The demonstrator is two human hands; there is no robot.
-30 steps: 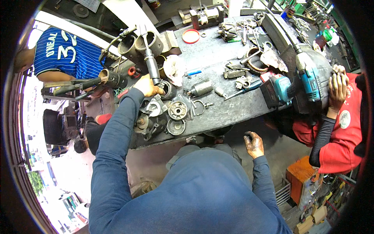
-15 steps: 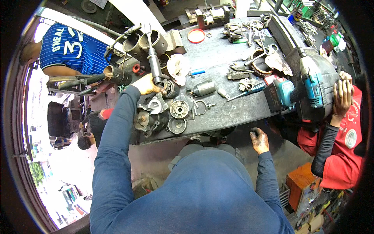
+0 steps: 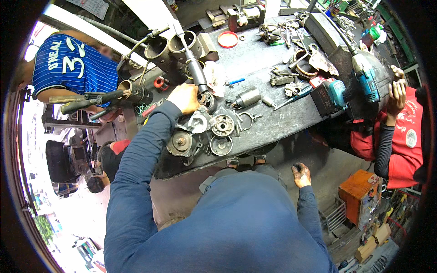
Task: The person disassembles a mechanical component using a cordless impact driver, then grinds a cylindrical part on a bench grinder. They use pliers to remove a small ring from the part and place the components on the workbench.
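Observation:
At the bench's left end, my left hand (image 3: 184, 98) is closed with its fingertips over the rim of a round metal housing (image 3: 209, 103); the far fingers are partly hidden. A long tool with a dark cylindrical sleeve (image 3: 197, 73) slants down to that housing, its upper end above metal cylinders (image 3: 185, 44). Beside the hand lie a motor end cover (image 3: 223, 125), a cup-shaped cover (image 3: 221, 145) and a larger motor part with a shaft (image 3: 181, 142). My right hand (image 3: 301, 175) hangs off the bench's near edge, fingers curled and nothing seen in it.
An armature-like cylinder (image 3: 248, 98), a blue pen-like item (image 3: 236, 81) and a red ring-shaped lid (image 3: 228, 39) lie mid-bench. A cordless impact wrench (image 3: 365, 81) rests at right, near a red-shirted person's hands (image 3: 397, 98). A person in a blue jersey (image 3: 75, 63) is at left.
The view has shifted, so the bench's left end appears farther right. My left hand remains at the housing; my right hand stays off the bench, its fingers slightly changed.

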